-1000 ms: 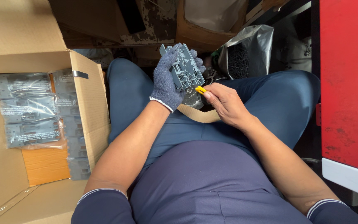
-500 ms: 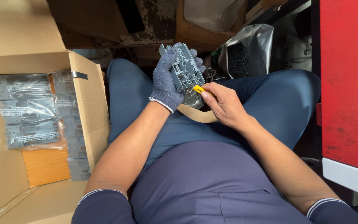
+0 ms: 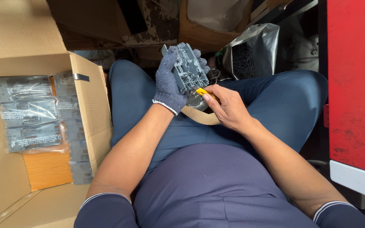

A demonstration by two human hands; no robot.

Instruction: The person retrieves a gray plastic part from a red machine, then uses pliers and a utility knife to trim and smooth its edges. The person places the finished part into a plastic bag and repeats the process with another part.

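Seated person, view straight down onto lap. Left hand [image 3: 170, 80] in a grey knit glove is clamped around a grey moulded plastic part [image 3: 189, 69], fingers wrapped round its far edge, holding it upright above the knees, ribbed face toward the camera. Right hand [image 3: 228, 107] is bare, fingers pinched closed on a small yellow tool [image 3: 202, 91] (a cutter or scraper, only the yellow tip shows), tip touching the lower edge of the plastic part. Just below both hands a tan cardboard strip [image 3: 199, 116] lies across the blue trousers [image 3: 284, 105]. To the left, an open cardboard box [image 3: 91, 114] stands beside the left thigh; inside it are rows of grey parts sealed in clear plastic bags [image 3: 28, 112], with an orange sheet [image 3: 47, 169] under them. Beyond the knees, a silver foil bag [image 3: 252, 50] sits open, dark small pieces inside, and another brown carton [image 3: 199, 36] just behind it. Red panel [image 3: 355, 80] with a white lower edge runs down the right side.
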